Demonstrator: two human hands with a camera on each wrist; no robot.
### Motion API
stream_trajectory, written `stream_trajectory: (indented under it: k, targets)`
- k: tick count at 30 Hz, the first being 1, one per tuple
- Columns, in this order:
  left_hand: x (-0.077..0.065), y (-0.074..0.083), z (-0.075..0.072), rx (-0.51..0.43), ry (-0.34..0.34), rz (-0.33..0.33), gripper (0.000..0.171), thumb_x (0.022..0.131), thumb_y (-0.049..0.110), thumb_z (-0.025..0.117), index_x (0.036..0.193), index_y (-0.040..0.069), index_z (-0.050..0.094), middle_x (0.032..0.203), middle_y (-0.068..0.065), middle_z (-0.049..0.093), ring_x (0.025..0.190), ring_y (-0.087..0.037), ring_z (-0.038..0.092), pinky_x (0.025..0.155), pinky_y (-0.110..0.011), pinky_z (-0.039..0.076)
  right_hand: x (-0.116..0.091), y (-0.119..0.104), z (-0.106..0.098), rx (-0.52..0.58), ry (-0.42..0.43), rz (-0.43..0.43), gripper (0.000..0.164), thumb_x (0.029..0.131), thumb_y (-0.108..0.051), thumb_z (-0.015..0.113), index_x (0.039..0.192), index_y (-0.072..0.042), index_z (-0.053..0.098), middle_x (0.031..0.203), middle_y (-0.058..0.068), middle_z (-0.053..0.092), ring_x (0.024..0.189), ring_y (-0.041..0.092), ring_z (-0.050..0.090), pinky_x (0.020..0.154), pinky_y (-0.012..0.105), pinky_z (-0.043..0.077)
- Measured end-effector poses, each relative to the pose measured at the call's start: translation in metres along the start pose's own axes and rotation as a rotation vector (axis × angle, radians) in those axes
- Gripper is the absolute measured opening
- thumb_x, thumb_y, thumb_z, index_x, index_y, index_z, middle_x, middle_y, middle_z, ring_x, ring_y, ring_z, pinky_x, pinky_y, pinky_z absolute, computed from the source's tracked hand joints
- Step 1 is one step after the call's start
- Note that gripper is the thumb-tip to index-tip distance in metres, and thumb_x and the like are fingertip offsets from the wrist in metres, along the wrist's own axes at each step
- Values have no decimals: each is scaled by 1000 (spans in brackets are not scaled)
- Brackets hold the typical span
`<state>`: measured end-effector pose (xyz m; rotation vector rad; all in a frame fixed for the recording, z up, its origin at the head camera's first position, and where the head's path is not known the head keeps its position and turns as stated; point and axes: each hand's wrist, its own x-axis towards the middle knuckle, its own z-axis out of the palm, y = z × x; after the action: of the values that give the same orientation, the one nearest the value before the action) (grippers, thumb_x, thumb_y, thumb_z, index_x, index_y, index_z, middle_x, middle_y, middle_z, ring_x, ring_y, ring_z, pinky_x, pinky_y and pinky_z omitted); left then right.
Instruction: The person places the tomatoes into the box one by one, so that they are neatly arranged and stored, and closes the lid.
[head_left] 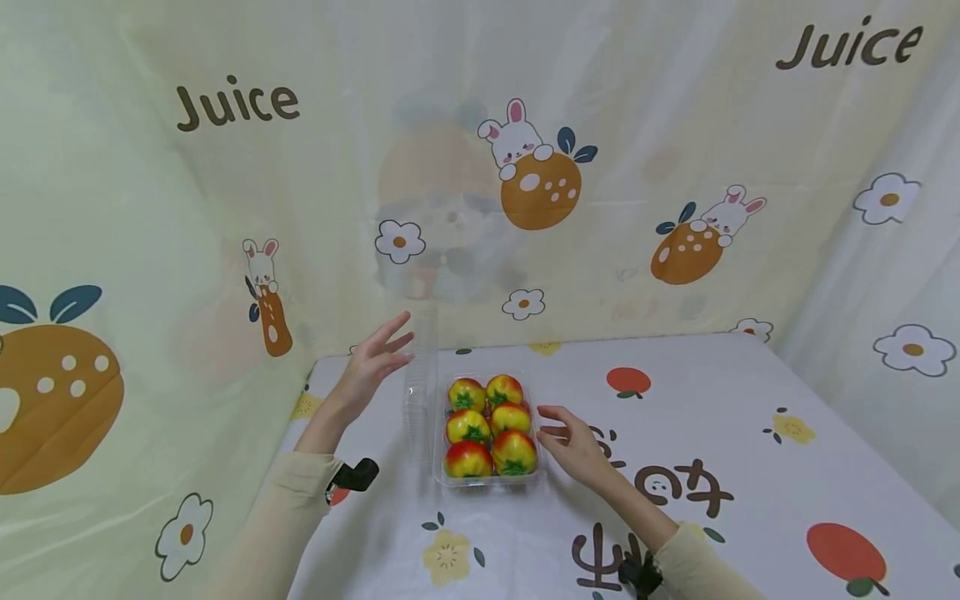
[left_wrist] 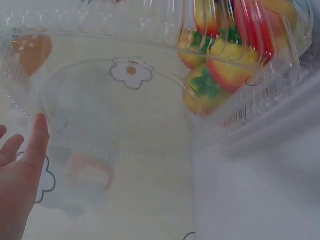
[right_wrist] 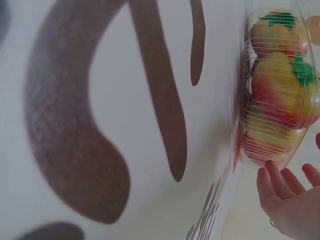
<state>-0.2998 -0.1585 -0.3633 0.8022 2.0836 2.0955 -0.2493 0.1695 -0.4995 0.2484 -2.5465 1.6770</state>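
Observation:
A clear plastic clamshell box [head_left: 489, 482] stands on the table, filled with several red-and-yellow fruits [head_left: 468, 427] with green leafy caps, like persimmons. Its transparent lid [head_left: 420, 408] is raised upright along the left side. My left hand [head_left: 367, 368] is up beside that lid, fingers spread and fairly straight; whether a fingertip touches the plastic, I cannot tell. The left wrist view looks through the lid, with the hand [left_wrist: 22, 172] at its left edge. On the box's right, my right hand [head_left: 573, 446] has loosely bent fingers at the wall, holding nothing.
A white tablecloth [head_left: 675, 400] printed with fruit, flowers and large dark characters covers the table. Behind and at the sides hang cream curtains [head_left: 337, 183] with rabbit and orange prints. A dark wrist camera [head_left: 356, 475] sits on the left sleeve.

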Motion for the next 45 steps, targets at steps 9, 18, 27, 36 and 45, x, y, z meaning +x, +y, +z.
stream_trajectory:
  k: [9, 18, 27, 36, 45]
  targets:
    - [10, -1, 15, 45, -42, -15, 67, 94, 6, 50, 156, 4, 25, 163, -11, 17, 146, -38, 26, 113, -56, 24, -2, 3, -2, -6, 9, -20, 39, 94, -2, 62, 132, 3, 55, 135, 26, 55, 114, 39, 62, 92, 46, 52]
    - [17, -4, 26, 38, -82, -3, 66, 94, 2, 48, 155, 1, 23, 164, -16, 14, 145, -42, 24, 112, -59, 24, -6, 6, -3, 6, 14, -60, 38, 94, -1, 61, 130, 5, 55, 132, 29, 55, 113, 40, 62, 91, 44, 52]
    - [21, -8, 35, 56, -91, 2, 68, 92, 6, 50, 155, 0, 24, 163, -14, 17, 145, -41, 25, 112, -60, 23, -6, 7, -5, 5, 14, -80, 39, 93, -1, 62, 130, 7, 55, 132, 28, 56, 112, 40, 63, 91, 44, 52]
    - [20, -15, 41, 49, -124, 10, 70, 93, 4, 47, 156, 2, 19, 163, -14, 15, 143, -45, 27, 110, -57, 30, -6, 8, -6, 24, 3, -57, 36, 95, -2, 61, 130, 4, 57, 132, 26, 57, 112, 37, 63, 90, 40, 53]
    - [19, -22, 43, 58, -137, 5, 72, 93, 7, 48, 158, 4, 16, 163, -14, 16, 142, -46, 29, 107, -54, 35, -6, 9, -6, 4, 16, -48, 36, 95, -3, 61, 130, 5, 57, 126, 25, 61, 108, 35, 64, 90, 41, 53]
